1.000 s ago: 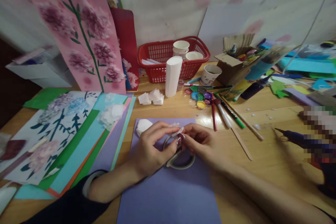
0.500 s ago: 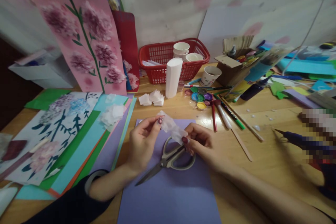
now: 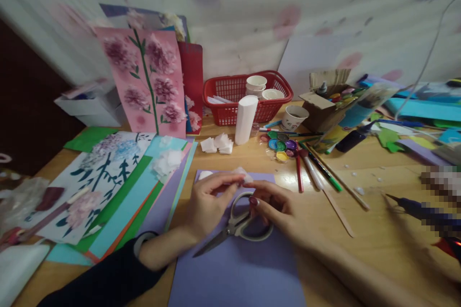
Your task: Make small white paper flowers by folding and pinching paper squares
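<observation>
A small piece of white tissue paper (image 3: 242, 171) is bunched up above the purple sheet (image 3: 234, 271). My left hand (image 3: 212, 204) pinches it between thumb and fingertips, which partly hide it. My right hand (image 3: 279, 206) reaches in from the right, its index fingertip against the paper. The thumb of that hand stands apart from the index finger, and the other fingers are curled. Beneath both hands, a pair of scissors (image 3: 232, 228) lies on the purple sheet, blades pointing to the lower left. A white piece (image 3: 205, 174) shows behind my left hand.
Cut tissue pieces (image 3: 218, 144) lie before a white roll (image 3: 246, 120) and a red basket (image 3: 230, 112) of paper cups. Paints (image 3: 281, 146), brushes (image 3: 310, 172) and a glue gun (image 3: 414, 208) are rightward. Coloured sheets (image 3: 140, 201) and a tissue flower (image 3: 167, 165) lie leftward.
The tissue strip, stretched between both hands before, is now bunched at my left fingertips. My right thumb has parted from it. The view has tilted up and shifted left.
</observation>
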{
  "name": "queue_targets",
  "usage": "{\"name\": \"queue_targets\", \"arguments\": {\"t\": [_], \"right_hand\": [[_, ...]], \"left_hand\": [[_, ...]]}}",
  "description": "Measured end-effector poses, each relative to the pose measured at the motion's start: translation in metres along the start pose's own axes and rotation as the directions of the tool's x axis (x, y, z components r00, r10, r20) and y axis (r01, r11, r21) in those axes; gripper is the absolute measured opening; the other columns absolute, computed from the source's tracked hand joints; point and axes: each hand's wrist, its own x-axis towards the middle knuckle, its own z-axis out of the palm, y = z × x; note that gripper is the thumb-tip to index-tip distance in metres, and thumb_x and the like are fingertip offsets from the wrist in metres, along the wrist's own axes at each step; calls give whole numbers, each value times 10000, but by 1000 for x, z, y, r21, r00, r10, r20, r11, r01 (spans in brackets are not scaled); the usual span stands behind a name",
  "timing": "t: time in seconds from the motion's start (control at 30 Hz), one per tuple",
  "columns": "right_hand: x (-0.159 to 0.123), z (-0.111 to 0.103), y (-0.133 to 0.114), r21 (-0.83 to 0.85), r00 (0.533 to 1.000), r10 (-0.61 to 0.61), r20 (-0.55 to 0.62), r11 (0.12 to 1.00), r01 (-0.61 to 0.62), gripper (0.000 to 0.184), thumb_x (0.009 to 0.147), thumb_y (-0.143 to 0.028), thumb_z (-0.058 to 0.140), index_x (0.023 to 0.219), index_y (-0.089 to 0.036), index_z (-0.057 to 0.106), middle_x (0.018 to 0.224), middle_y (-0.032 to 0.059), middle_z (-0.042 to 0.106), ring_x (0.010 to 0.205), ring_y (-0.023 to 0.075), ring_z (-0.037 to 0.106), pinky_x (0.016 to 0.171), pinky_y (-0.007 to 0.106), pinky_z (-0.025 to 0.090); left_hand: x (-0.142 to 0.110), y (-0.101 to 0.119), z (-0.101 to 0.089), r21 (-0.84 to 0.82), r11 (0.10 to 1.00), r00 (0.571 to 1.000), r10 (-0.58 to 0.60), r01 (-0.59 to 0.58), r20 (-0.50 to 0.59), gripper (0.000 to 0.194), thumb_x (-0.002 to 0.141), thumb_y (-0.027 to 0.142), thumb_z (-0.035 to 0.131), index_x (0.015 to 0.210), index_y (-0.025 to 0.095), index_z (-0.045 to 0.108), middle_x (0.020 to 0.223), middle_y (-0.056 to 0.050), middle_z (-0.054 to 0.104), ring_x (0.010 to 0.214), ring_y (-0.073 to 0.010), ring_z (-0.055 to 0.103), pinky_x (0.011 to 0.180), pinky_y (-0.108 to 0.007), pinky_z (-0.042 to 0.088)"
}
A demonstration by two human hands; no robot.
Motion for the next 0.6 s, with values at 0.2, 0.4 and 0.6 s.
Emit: {"name": "queue_targets", "arguments": {"t": [0.2,0.4,0.6], "right_hand": [[3,-2,5,-9,998,-12,-61,1000,12,231,831,-267,599,1033,-161,634,642,-29,584,489,84,487,465,201,364],[5,-3,10,-52,995,-38,-92,998,33,144,817,-263,591,903,-155,631,592,-36,556,489,90,467,471,215,333],[3,0,9,-104,994,-68,-83,993,60,139,806,-273,597,885,-164,632,592,-34,547,500,104,471,472,228,334]], "left_hand": [[69,2,-79,410,911,962,145,-39,-231,193,794,214,620,922,170,757,914,-48,785,819,-193,725,800,-302,572],[86,3,-118,781,624,995,81,-6,-56,230,756,214,630,959,189,736,1052,-77,752,1016,-289,678,949,-415,494],[90,-5,-69,715,687,973,-52,-129,225,427,771,214,639,1193,149,634,1248,-127,672,1155,-286,621,1013,-380,450]]}}
